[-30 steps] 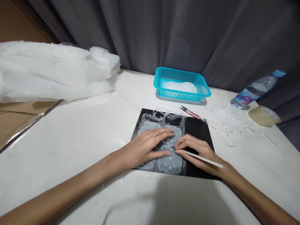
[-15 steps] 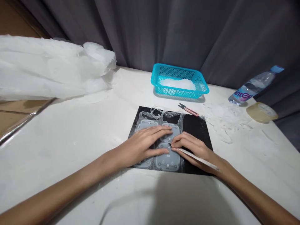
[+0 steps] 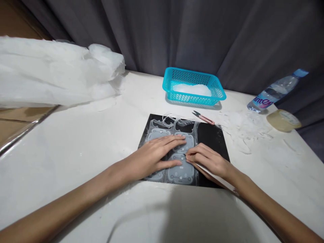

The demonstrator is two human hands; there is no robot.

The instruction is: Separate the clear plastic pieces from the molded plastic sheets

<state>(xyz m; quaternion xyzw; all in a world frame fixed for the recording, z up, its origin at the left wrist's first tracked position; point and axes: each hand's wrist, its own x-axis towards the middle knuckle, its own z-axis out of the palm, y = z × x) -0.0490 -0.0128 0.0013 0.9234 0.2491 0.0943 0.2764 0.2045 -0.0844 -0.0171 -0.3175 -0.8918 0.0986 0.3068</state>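
Observation:
A translucent moulded plastic sheet (image 3: 181, 172) with rounded rectangular panels lies on a black mat (image 3: 214, 136). My left hand (image 3: 158, 152) rests flat across the sheet, its fingers stretched and the thumb spread toward the lower right panel. Beside it, my right hand (image 3: 211, 162) is closed around a slim white-handled tool (image 3: 215, 176). The tool's dark tip touches or hovers over the sheet between the two right-hand panels; which of these I cannot tell. Its kind is hidden by my fingers. Thin trimmed strips (image 3: 168, 118) curl at the sheet's far edge.
Pink-handled thread snips (image 3: 206, 118) lie behind the mat. Farther back stands a blue basket (image 3: 193, 99) holding white pieces. Plastic scraps (image 3: 249, 125), a water bottle (image 3: 275, 91) and a tape roll (image 3: 283, 120) are at right. White plastic wrapping (image 3: 58, 71) bulges at left.
My right hand has shifted slightly right with the tool, and the handle now sits lower and more covered. My left hand stays in place on the sheet.

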